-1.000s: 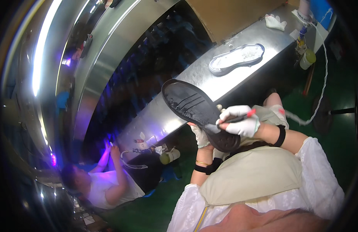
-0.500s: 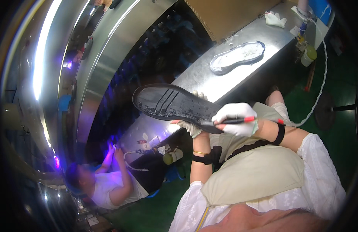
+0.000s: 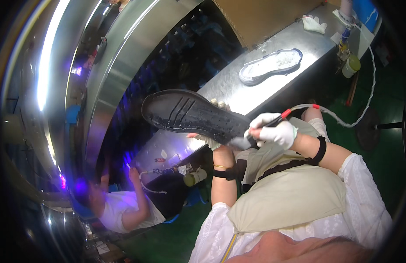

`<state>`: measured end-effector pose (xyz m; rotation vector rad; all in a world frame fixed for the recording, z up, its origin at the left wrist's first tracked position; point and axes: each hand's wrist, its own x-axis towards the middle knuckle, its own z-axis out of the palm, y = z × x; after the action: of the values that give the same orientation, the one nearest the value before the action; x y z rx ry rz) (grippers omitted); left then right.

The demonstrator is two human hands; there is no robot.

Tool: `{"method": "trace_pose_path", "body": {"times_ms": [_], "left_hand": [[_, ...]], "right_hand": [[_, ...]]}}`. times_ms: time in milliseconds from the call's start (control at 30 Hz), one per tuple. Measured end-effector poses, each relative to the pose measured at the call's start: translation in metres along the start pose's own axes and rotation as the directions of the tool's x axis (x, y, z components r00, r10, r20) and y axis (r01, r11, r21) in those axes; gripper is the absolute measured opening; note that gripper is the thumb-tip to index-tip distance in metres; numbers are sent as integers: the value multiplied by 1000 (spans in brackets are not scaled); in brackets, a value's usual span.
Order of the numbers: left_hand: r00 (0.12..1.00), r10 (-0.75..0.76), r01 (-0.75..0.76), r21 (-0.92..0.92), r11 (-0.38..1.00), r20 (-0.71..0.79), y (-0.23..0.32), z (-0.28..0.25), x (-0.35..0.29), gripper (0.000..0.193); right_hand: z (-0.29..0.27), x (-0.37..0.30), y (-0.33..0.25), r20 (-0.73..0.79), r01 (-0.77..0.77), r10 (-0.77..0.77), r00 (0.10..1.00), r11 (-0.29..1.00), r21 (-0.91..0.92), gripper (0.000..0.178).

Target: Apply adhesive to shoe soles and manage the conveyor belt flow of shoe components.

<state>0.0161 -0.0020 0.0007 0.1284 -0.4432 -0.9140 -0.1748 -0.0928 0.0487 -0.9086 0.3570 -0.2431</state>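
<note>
My left hand [image 3: 210, 141], in a white glove with the thumb tip bare, grips a black shoe sole [image 3: 189, 113] from below. Its gloved fingers come up over the far edge, and the thumb presses the near edge. The sole has a raised rim and wet, shiny patches. In my right hand [image 3: 276, 131], also gloved with bare fingertips, is a dark brush [image 3: 285, 114] with a red band, held like a pen. A pale hose [image 3: 332, 115] runs from its back end. The brush's blurred tip meets the near right end of the sole.
Another sole [image 3: 273, 65], white inside with a dark rim, lies on the metal bench [image 3: 238, 94]. A white glove [image 3: 314, 24] rests farther back, near a green-yellow canister [image 3: 351, 65]. A co-worker [image 3: 119, 208] sits at the left beside a long metal machine [image 3: 108, 83].
My left hand has shifted the sole slightly left and tilted it. The brush has swung from lying nearly level to pointing up at its back end, its tip still at the sole's near end.
</note>
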Motion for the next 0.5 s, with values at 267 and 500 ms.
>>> {"method": "trace_pose_path", "body": {"times_ms": [267,500], "left_hand": [[999,-35,36,55,998,-20,5,7,4,105],[993,-84,109,341,934,-88,6,34,9,108]], "right_hand": [[-9,4,11,191,358,-311,931,878,-318,8],[-20,11,5,134,266,-259,957,963,-42,18]]}}
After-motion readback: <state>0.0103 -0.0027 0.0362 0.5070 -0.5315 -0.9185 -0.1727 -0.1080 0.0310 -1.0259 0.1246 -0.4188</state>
